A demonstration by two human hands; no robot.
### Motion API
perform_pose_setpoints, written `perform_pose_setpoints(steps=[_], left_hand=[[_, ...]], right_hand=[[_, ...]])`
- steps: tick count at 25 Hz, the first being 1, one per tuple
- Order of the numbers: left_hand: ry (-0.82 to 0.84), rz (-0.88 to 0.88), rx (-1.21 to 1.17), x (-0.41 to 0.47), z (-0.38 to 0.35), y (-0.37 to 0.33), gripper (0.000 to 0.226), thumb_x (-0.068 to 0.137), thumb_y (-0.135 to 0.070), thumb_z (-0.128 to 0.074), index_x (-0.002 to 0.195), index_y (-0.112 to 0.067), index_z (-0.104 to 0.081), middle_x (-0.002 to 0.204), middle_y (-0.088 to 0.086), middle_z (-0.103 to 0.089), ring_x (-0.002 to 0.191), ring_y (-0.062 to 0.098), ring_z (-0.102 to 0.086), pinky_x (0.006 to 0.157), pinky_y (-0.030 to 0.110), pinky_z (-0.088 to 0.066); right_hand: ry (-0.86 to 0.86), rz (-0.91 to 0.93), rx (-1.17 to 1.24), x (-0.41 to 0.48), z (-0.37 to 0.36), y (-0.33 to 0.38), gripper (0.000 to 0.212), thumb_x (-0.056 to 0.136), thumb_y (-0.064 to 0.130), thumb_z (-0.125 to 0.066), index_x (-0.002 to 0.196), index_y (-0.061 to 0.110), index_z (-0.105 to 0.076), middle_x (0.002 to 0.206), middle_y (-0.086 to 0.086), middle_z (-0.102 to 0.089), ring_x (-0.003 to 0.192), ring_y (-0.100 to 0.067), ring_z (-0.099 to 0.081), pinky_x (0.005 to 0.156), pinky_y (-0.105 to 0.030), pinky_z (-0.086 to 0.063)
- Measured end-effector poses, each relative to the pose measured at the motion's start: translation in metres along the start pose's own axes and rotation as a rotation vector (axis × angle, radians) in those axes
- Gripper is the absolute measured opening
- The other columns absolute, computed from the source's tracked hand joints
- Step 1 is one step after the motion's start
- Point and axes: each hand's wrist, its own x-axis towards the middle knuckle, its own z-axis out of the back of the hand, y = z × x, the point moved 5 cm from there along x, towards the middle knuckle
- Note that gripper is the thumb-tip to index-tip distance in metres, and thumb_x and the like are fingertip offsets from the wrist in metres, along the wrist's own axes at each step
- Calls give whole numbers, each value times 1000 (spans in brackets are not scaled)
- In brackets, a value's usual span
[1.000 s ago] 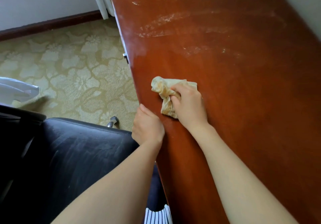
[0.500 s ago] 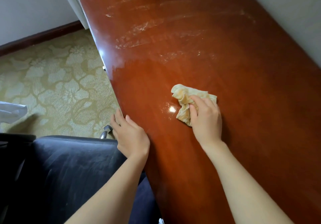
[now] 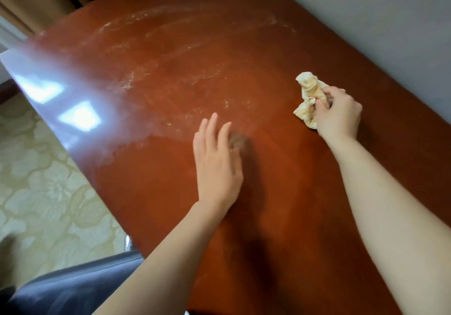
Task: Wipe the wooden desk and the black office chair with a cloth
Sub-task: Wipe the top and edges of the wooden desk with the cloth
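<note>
Since a second ago the right hand [image 3: 338, 114], gripping the cloth [image 3: 308, 99], has swept rightward; dusty table [image 3: 170, 75] lies forward-left; left hand [image 3: 217, 165] flat, fingers straight.

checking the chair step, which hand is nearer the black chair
Left. The left hand is open over the middle of the desk, beyond the black chair; the right hand grips the cloth farther across, toward the wall.
</note>
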Motion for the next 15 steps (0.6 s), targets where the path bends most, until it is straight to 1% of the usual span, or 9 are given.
perform_pose_setpoints(steps=[2, 4, 7, 9, 12, 14, 15], left_hand=[[136, -122, -24, 10, -22, -18, 40, 94, -7, -47, 134, -3, -48, 151, 19, -33, 143, 36, -21, 116, 53, -21], [216, -204, -5, 20, -36, -31, 41, 97, -9, -41, 138, -4, -44, 154, 16, -28, 146, 33, -15, 119, 47, -13], [266, -268, 22, 31, -51, -45, 43, 101, -13, -33, 143, -5, -38, 158, 12, -21, 148, 28, -6, 119, 38, -1], [281, -280, 89, 34, -61, -52, 46, 103, -22, -25, 146, -8, -35, 159, 9, -18, 148, 26, -3, 119, 37, 1], [270, -299, 245, 31, -68, -54, 54, 102, -33, -15, 149, -12, -27, 160, 6, -15, 148, 23, -3, 120, 39, 0], [273, -320, 300, 31, -71, -56, 55, 102, -37, -13, 151, -15, -22, 160, 4, -12, 148, 22, -2, 120, 40, -1], [278, -326, 314, 31, -72, -56, 55, 101, -38, -13, 152, -17, -20, 160, 4, -11, 148, 21, -2, 119, 40, 1]], right_hand=[[-6, -2, 0, -11, 2, -5, 28, 93, 15, -55, 119, 15, -63, 114, -12, -62, 109, -31, -54, 86, -30, -42], [0, 11, -15, -33, 5, -12, 27, 93, 15, -56, 118, 14, -64, 110, -12, -62, 105, -29, -55, 86, -31, -42], [6, 40, -8, -76, 9, -24, 26, 90, 12, -58, 116, 12, -65, 105, -9, -65, 100, -27, -57, 85, -34, -45], [-2, 81, 12, -108, 11, -29, 27, 85, 8, -64, 112, 10, -67, 101, -8, -67, 95, -28, -60, 83, -33, -47], [-28, 142, 27, -144, 11, -32, 27, 81, 6, -70, 108, 9, -69, 96, -3, -67, 90, -20, -60, 83, -30, -49], [-85, 216, 13, -149, 13, -36, 22, 85, 11, -63, 106, 9, -70, 93, -2, -66, 88, -16, -57, 82, -28, -49], [-112, 240, -6, -144, 14, -38, 23, 87, 15, -58, 105, 9, -71, 93, -2, -66, 88, -16, -58, 82, -28, -49]])
